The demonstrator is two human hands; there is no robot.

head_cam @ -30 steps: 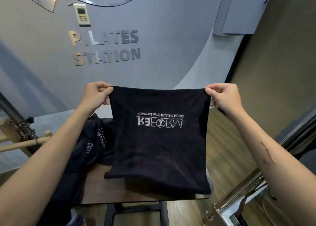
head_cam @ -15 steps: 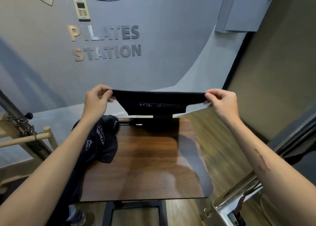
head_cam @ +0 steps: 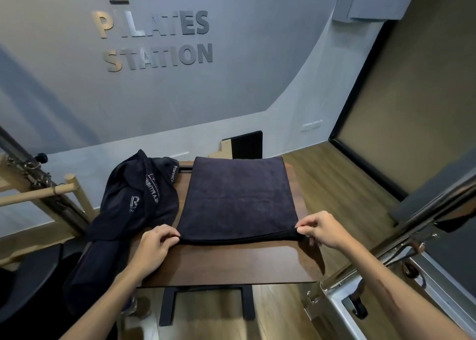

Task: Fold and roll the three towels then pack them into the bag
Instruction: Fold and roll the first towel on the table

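Towel: dark navy towel (head_cam: 238, 200) lies flat, folded, on the wooden surface (head_cam: 231, 265), its far edge at the surface's back.
Left hand (head_cam: 154, 245): fingers pinch the near left corner.
Right hand (head_cam: 325, 230): fingers pinch the near right corner.
Other towels: crumpled dark pile (head_cam: 134, 208) with white lettering, just left of it, trailing off the surface's edge.

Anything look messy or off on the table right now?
The flat towel looks fine: square on the table, both hands pinching its near corners. The odd spot is the left edge, where the other towels lie crumpled in a heap and spill over the side.
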